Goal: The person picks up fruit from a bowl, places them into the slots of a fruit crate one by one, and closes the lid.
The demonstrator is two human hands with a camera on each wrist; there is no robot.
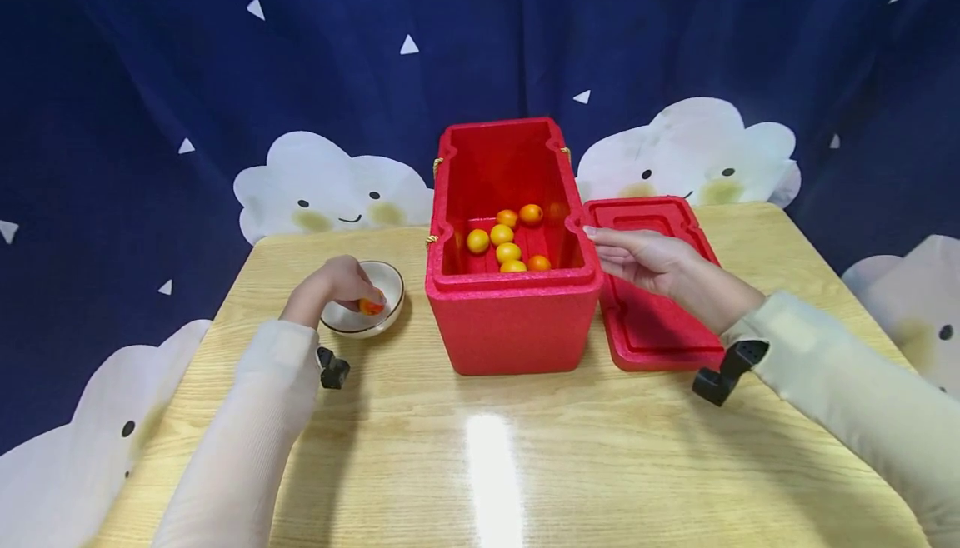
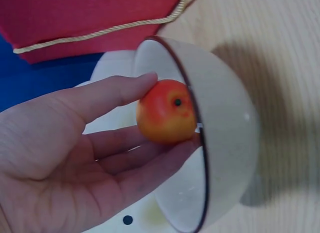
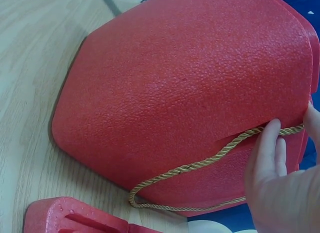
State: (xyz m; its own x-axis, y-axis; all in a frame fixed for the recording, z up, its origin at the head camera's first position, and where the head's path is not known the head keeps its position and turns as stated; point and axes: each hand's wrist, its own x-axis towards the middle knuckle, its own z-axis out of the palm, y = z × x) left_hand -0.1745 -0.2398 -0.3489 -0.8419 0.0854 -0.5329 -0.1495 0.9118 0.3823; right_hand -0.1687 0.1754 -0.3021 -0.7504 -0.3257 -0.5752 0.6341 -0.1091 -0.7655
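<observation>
My left hand pinches a small red-and-yellow fruit between thumb and fingers, at the opening of a white bowl with a brown rim. A dark green dot marks the fruit's stem end. Several yellow and orange round fruits lie on the floor of a tall red box, which is uncovered. With fairly straight fingers my right hand touches the box's right side at the rim, near a twisted gold cord. Whether that thumb hooks over the rim, I cannot tell.
A red lid lies flat on the wooden table, right of the box and beneath my right hand. Behind the table hangs a dark blue curtain with white triangles and cloud shapes.
</observation>
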